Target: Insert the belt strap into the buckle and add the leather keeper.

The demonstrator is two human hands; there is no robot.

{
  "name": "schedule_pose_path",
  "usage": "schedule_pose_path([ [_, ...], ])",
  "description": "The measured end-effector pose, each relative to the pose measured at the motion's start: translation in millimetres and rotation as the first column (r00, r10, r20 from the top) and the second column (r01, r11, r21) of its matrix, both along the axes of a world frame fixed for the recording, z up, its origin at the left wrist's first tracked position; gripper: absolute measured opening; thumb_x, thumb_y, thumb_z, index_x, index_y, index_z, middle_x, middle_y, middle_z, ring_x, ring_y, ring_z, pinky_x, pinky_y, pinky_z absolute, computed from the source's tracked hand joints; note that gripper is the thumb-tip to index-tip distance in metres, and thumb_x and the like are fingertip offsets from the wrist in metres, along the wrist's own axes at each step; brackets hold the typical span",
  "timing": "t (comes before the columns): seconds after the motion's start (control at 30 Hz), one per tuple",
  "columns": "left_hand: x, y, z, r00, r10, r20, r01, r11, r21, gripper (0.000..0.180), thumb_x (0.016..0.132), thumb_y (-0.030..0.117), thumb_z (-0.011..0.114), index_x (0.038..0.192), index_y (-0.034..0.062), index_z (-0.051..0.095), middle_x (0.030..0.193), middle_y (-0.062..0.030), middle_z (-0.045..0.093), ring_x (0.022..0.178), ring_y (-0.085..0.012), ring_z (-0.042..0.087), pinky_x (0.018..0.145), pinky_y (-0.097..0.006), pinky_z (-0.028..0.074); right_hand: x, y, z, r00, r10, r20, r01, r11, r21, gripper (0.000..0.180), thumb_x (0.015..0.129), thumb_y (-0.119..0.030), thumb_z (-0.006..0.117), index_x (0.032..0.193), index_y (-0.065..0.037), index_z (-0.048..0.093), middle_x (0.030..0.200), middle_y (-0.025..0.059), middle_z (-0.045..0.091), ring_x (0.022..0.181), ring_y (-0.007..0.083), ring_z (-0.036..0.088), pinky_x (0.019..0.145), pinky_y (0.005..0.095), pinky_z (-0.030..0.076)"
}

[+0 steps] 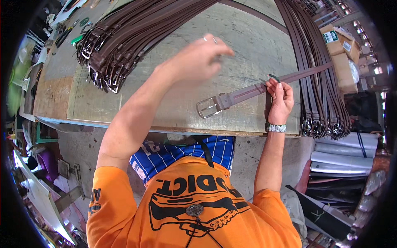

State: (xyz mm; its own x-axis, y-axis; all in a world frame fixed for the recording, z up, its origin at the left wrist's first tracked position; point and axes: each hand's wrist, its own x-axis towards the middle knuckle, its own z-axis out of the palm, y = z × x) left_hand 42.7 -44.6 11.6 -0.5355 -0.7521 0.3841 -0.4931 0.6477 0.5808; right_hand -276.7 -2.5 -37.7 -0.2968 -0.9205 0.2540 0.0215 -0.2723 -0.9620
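Observation:
A dark brown leather belt (256,89) lies slantwise on the table. Its silver buckle (209,107) points left, and its other end runs over the pile at the right. My right hand (282,99) is at the belt's middle, fingers pinched on a small dark green curved piece (273,77) with a shiny edge; its kind is unclear. A narrow dark shape below those fingers could be a strap or a shadow. My left hand (202,58), slightly blurred, hovers over the bare tabletop, thumb and forefinger apart, holding nothing visible.
Brown belts lie in a thick pile (124,45) at the far left and another pile (316,82) at the right, buckles toward me. Pliers (64,35) rest at the table's far left. Cardboard boxes (341,45) and silvery rolls (345,155) are at the right.

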Motion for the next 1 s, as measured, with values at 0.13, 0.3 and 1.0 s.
schedule_pose_path([
  [0.13, -22, 17, -8, 0.958, -0.286, -0.029, 0.285, 0.932, 0.225, 0.040, 0.085, 0.009, 0.065, 0.124, 0.0030, 0.068, 0.128, -0.0136, 0.064, 0.126, -0.0311, 0.052, 0.110, -0.043, 0.043, -1, 3, -1, 1.000, 0.014, -0.014, -0.014, 1.000, 0.007, 0.016, 0.105, -0.014, 0.060, 0.113, 0.000, 0.057, 0.113, 0.0201, 0.072, 0.099, 0.0244, 0.073, 0.089, 0.0343, 0.058],
  [0.3, -27, 22, -11, 0.948, -0.315, 0.048, 0.309, 0.945, 0.108, 0.025, 0.087, 0.013, 0.068, 0.110, 0.0081, 0.075, 0.111, -0.0095, 0.069, 0.115, -0.0292, 0.056, 0.102, -0.041, 0.044, -3, 3, -2, 1.000, 0.031, -0.004, -0.031, 1.000, 0.004, 0.015, 0.105, -0.013, 0.059, 0.114, -0.001, 0.057, 0.113, 0.0199, 0.072, 0.099, 0.0246, 0.072, 0.090, 0.0348, 0.058],
  [1.0, -31, 19, -18, 0.963, -0.261, -0.071, 0.268, 0.958, 0.100, 0.009, 0.090, 0.015, 0.066, 0.092, 0.0056, 0.069, 0.091, -0.0083, 0.066, 0.095, -0.0290, 0.061, 0.087, -0.043, 0.049, -6, 0, -3, 1.000, 0.023, 0.016, -0.023, 1.000, -0.011, 0.015, 0.105, -0.014, 0.058, 0.113, -0.001, 0.057, 0.114, 0.0201, 0.072, 0.100, 0.0267, 0.073, 0.088, 0.0358, 0.058],
])
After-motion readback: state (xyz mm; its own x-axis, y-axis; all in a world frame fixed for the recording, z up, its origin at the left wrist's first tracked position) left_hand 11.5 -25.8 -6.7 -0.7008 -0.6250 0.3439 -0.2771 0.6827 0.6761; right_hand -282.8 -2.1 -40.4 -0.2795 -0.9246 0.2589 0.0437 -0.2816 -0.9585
